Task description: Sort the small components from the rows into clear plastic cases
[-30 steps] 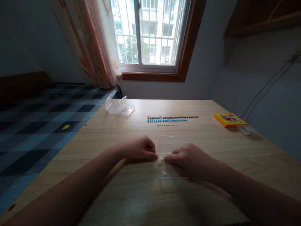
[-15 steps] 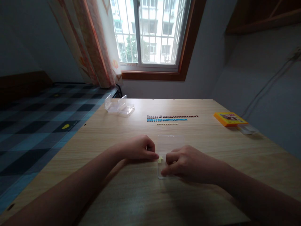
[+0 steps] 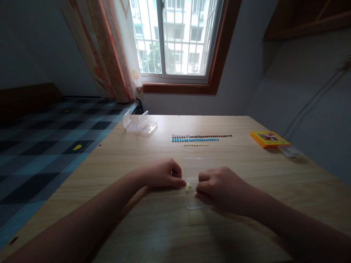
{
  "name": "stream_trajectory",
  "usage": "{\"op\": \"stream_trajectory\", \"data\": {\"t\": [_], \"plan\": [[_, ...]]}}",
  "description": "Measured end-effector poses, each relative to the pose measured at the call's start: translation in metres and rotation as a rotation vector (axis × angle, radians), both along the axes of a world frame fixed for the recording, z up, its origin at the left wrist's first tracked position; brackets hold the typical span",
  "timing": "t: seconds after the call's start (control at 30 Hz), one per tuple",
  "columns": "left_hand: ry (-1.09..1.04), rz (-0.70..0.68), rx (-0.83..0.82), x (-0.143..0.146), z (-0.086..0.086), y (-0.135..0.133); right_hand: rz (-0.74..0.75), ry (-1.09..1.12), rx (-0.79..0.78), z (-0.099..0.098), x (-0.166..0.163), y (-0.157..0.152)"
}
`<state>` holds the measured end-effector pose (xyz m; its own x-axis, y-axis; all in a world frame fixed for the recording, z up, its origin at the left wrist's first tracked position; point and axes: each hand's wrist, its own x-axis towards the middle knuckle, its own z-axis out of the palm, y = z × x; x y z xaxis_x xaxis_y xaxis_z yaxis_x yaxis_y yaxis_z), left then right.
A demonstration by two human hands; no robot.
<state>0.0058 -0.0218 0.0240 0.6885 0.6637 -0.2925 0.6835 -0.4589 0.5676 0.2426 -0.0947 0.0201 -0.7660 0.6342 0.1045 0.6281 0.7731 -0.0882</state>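
Note:
My left hand (image 3: 164, 173) rests on the table with its fingers curled. Its fingertips pinch the edge of a small pale yellow block piece (image 3: 188, 187), which lies on a clear plastic sheet or tray (image 3: 193, 168). To the right, over the same clear plastic, my right hand (image 3: 219, 184) is closed. A tiny pale block (image 3: 195, 193) shows at its fingertips, a short gap from the yellow piece. The right hand hides part of the plastic.
Beyond the hands lie rows of tiny brown blocks (image 3: 203, 136), blue blocks (image 3: 195, 140) and yellow blocks (image 3: 195, 145). Open clear boxes (image 3: 140, 124) stand at the back left. An orange-yellow box (image 3: 270, 139) and a clear container (image 3: 291, 151) are at the right edge.
My right hand has drawn slightly right, and its thumb has pulled in, uncovering more of the plastic and a tiny pale block. The left hand keeps its place on the yellow piece.

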Motion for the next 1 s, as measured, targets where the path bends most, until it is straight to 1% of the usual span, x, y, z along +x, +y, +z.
{"op": "stream_trajectory", "data": {"t": [0.17,0.27,0.37,0.47,0.6,0.73,0.83,1.0], "plan": [[0.003,0.002,-0.005,0.000,-0.001,0.000,0.074,0.036,0.013,0.005,0.006,0.002],[-0.008,0.007,-0.011,-0.001,-0.001,0.000,0.117,-0.009,0.008,0.004,0.007,0.004],[-0.009,0.008,-0.010,0.000,-0.001,0.000,0.120,-0.053,-0.010,0.004,0.006,0.005],[-0.006,0.009,-0.010,0.000,0.000,0.000,0.089,-0.068,-0.019,0.004,0.004,0.005],[0.004,0.006,-0.009,0.000,-0.001,0.000,0.008,-0.064,-0.025,0.000,0.003,0.005],[0.014,-0.002,0.008,0.000,-0.001,0.000,-0.082,-0.002,0.010,-0.008,-0.001,0.003],[0.007,-0.006,0.010,0.000,-0.001,0.000,-0.145,0.055,0.004,-0.012,-0.005,0.001],[0.010,-0.002,0.004,0.000,0.000,-0.001,-0.191,0.097,-0.001,-0.013,-0.007,-0.002]]}}
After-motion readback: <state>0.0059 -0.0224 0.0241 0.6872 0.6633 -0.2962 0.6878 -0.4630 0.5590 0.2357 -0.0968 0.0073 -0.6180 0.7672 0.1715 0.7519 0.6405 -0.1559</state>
